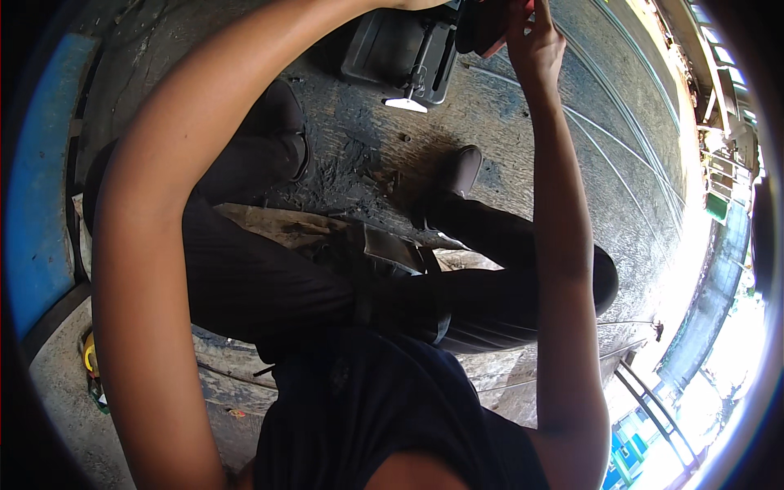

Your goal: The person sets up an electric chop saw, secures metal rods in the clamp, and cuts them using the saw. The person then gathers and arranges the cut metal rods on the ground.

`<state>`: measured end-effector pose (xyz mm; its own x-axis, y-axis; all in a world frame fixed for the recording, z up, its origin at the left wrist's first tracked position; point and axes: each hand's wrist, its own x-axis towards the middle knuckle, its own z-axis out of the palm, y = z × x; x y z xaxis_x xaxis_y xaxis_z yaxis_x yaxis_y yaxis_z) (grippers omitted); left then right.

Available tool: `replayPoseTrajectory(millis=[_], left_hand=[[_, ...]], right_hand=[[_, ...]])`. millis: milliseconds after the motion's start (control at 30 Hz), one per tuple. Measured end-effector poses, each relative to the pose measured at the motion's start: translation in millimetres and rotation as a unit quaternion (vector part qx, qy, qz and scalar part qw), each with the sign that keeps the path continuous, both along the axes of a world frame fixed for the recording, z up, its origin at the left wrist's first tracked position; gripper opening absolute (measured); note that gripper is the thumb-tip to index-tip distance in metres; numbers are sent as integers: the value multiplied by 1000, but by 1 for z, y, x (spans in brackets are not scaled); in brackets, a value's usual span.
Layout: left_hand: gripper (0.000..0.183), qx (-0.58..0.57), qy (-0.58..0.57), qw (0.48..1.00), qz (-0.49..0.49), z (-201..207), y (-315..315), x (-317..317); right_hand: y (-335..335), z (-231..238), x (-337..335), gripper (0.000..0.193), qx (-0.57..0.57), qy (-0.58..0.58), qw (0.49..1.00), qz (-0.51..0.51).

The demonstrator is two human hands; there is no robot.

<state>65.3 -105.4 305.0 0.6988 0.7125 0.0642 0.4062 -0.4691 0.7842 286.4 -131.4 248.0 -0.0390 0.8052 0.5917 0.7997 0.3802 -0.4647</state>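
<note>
My right hand [535, 51] reaches to the top edge, its fingers closed round a red and black tool [483, 26] with a dark rounded body; most of that tool is cut off, so its kind does not show. Only the wrist and edge of my left hand [416, 2] appear at the top, left of the tool, and its fingers are out of the picture. Below both hands, a black machine base [384, 51] lies on the ground. A threaded rod [423, 57] runs along it and ends in a pale T-shaped handle [406, 104].
My legs are bent and spread, with dark shoes [464, 170] on the stained ground. Long thin metal rods [629, 102] lie to the right. A worn wooden plank [278, 222] is beneath my legs. A blue panel [41, 188] stands at the far left.
</note>
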Motion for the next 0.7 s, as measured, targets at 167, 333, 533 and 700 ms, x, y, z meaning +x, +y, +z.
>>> replayPoseTrajectory(millis=[167, 333, 533, 700], left_hand=[[74, 73, -36, 996, 34, -7, -5, 2], [72, 13, -18, 999, 28, 0, -12, 1], [72, 29, -5, 999, 45, -11, -20, -1], [72, 64, -38, 996, 56, -21, -27, 2]], right_hand=[[-1, -3, -2, 59, 12, -4, 1000, 2], [-3, -9, 1, 59, 9, 3, 1000, 9], [-9, -16, -3, 57, 60, -9, 998, 14], [-12, -20, -5, 57, -1, 2, 1000, -13]])
